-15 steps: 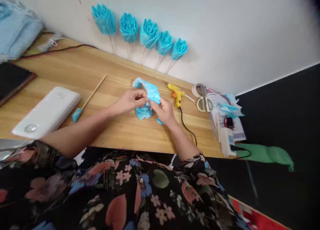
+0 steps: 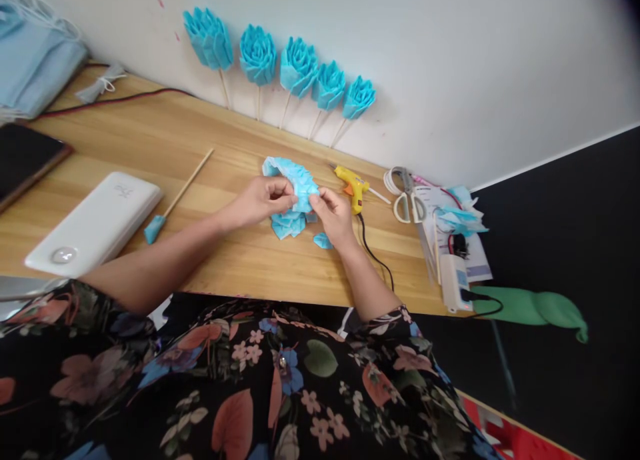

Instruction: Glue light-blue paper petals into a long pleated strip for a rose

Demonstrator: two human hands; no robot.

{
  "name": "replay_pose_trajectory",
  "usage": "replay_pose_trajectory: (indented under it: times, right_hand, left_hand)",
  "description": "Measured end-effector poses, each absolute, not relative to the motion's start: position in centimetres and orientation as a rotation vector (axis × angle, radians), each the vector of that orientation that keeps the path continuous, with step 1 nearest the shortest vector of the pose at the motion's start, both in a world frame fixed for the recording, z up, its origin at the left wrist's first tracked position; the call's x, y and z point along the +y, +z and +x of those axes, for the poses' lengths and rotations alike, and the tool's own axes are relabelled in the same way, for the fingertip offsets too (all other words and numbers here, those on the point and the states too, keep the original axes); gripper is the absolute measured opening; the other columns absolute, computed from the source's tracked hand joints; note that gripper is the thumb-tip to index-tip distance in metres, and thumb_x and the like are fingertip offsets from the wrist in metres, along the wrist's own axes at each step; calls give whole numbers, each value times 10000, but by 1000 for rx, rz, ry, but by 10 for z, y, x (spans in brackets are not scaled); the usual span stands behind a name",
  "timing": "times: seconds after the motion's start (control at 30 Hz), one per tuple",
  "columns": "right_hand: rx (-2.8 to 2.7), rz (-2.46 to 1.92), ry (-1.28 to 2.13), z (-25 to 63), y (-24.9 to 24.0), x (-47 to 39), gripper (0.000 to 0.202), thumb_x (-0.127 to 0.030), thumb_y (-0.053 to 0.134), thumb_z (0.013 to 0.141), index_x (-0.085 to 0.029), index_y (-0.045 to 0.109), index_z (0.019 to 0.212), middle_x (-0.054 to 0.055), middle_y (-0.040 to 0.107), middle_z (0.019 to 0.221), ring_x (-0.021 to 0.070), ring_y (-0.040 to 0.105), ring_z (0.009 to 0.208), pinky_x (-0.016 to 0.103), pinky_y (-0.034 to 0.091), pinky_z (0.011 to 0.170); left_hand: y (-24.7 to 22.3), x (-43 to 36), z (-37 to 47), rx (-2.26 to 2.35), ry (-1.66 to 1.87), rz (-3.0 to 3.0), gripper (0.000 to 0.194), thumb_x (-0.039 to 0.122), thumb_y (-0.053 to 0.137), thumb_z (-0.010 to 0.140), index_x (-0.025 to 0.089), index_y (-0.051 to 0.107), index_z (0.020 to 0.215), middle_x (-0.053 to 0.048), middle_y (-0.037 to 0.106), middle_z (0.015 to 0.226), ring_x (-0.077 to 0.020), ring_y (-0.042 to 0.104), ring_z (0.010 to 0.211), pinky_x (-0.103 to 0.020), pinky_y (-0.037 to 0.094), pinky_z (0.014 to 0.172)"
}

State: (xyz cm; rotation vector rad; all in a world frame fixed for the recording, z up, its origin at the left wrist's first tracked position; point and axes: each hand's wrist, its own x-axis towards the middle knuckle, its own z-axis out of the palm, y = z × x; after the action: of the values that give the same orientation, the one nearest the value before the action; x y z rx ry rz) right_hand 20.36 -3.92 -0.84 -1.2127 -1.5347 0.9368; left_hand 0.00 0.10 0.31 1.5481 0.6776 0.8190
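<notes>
Both hands pinch a strip of folded light-blue petals (image 2: pixel 295 175) that curves up over the table. My left hand (image 2: pixel 263 199) has thumb and forefinger closed on its lower edge near the middle. My right hand (image 2: pixel 335 213) pinches the strip's right end. Below lies a small heap of loose blue folded pieces (image 2: pixel 289 225), partly covered by the hands and strip. A single blue petal (image 2: pixel 323 241) rests on the table beside my right hand. To the left lies a wooden stick (image 2: pixel 190 180) with a blue bud (image 2: pixel 155 229) on its end.
Several blue flowers on sticks (image 2: pixel 258 55) lean against the wall. A yellow glue gun (image 2: pixel 356 188) lies right of my hands, its cord running to the front edge. Scissors (image 2: pixel 409 207) and a power strip (image 2: pixel 454 283) are farther right; a white power bank (image 2: pixel 95 223) sits left.
My right hand has shifted slightly right along the strip, and the strip's folds show more fully. The single petal by my right wrist is now uncovered.
</notes>
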Motion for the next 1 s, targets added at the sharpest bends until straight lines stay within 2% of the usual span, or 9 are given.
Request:
replay_pose_trajectory:
  times: [0.1, 0.2, 0.43, 0.57, 0.67, 0.77, 1.0]
  right_hand:
    - [-1534, -1232, 907, 203, -10, -40, 513, -700, 669, 863, -221, 582, 700, -34, 578, 624, 104, 488, 574, 262, 420, 562]
    - [-1570, -1224, 841, 203, -11, -41, 474, -632, 662, 897, -219, 571, 684, -40, 569, 611, 94, 465, 559, 264, 406, 573]
    - [-1579, -1252, 876, 200, -9, -44, 504, -678, 636, 894, -226, 583, 676, -20, 614, 615, 117, 537, 577, 277, 456, 589]
    - [-1553, -1186, 927, 201, -8, -42, 566, -711, 579, 922, -220, 557, 641, -14, 563, 612, 118, 523, 595, 275, 446, 591]
    - [-1538, -1162, 1037, 203, -12, -40, 573, -755, 662, 838, -219, 555, 665, -26, 532, 625, 112, 487, 592, 270, 415, 574]
    - [-1542, -1217, 1085, 203, -19, -38, 551, -735, 727, 792, -219, 556, 700, -44, 499, 632, 99, 427, 582, 264, 365, 560]
    - [-1685, -1271, 776, 199, -15, -42, 550, -684, 644, 867, -228, 445, 631, -48, 429, 596, 104, 384, 589, 281, 334, 580]
  left_hand:
    - [2, 2, 0, 663, 800, 1588, 351, 414, 709, 877, 161, 564, 682, 3, 583, 621, -96, 538, 579, -216, 457, 567]
    - [1, 4, 0, 660, 792, 1588, 414, 493, 722, 874, 160, 564, 684, 6, 576, 617, -93, 533, 576, -214, 449, 563]
    - [-1, 2, 1, 666, 806, 1491, 314, 366, 756, 809, 177, 521, 721, 25, 547, 630, -91, 525, 573, -215, 446, 543]
    - [-2, 1, 2, 663, 825, 1520, 304, 342, 736, 805, 185, 495, 706, 23, 541, 636, -97, 526, 583, -219, 431, 540]
    - [-2, 1, 2, 654, 819, 1547, 280, 351, 719, 803, 180, 515, 717, 15, 550, 655, -100, 529, 595, -225, 431, 551]
    - [-4, 1, 3, 664, 823, 1584, 284, 362, 718, 803, 181, 518, 713, 11, 550, 659, -101, 522, 603, -224, 420, 550]
    - [-7, 0, 4, 681, 830, 1634, 304, 381, 745, 805, 184, 531, 716, 8, 552, 654, -110, 534, 613, -229, 428, 546]
